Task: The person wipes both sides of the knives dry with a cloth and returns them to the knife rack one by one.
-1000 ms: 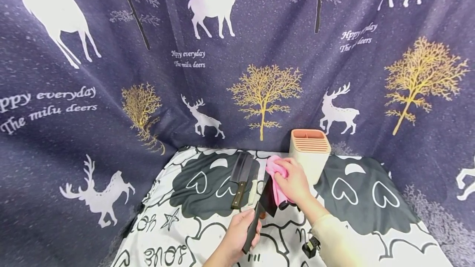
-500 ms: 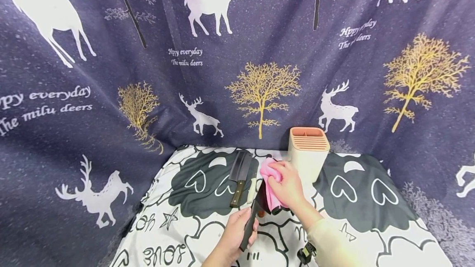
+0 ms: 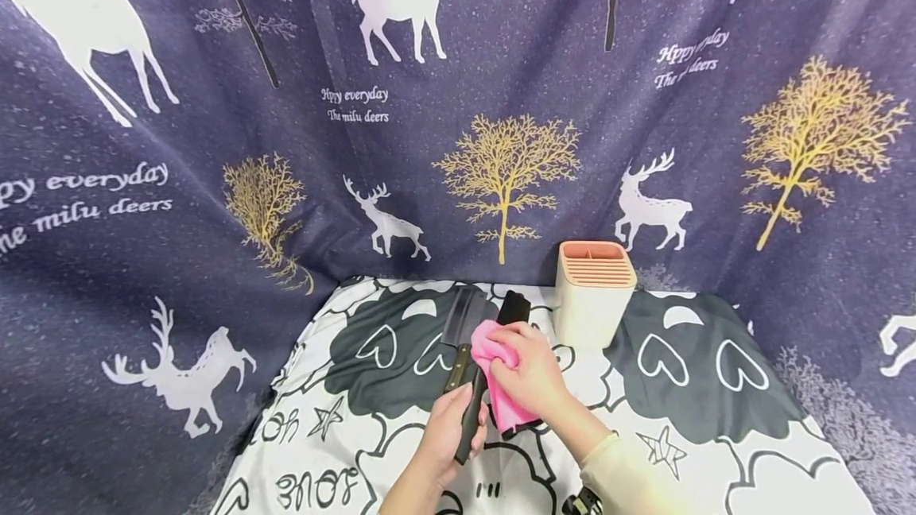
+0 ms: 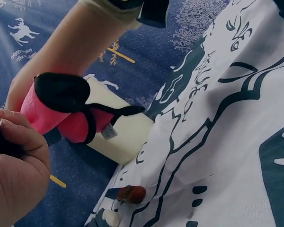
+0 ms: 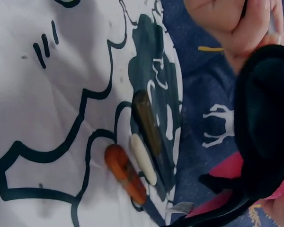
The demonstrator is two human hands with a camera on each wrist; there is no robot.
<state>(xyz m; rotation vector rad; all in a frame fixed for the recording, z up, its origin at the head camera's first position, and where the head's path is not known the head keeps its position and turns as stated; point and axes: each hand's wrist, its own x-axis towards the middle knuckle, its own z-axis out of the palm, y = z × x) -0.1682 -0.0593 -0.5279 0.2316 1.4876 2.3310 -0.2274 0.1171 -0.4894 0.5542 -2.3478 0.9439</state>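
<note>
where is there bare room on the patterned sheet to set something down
The patterned sheet lies bare right of the slotted block and left of the cleaver. The middle is crowded: cleaver, white handle and orange handle lie close together, near the held black knife and pink cloth.

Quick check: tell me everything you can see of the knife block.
The knife block has a smooth, cream-white, plastic-looking body with rounded corners and an orange-pink top: parallel slots in front, a divided opening behind. No knife shows in it. It stands upright on the patterned cloth, close to the backdrop; whether it touches that is unclear. Nothing else is seen touching it.
</note>
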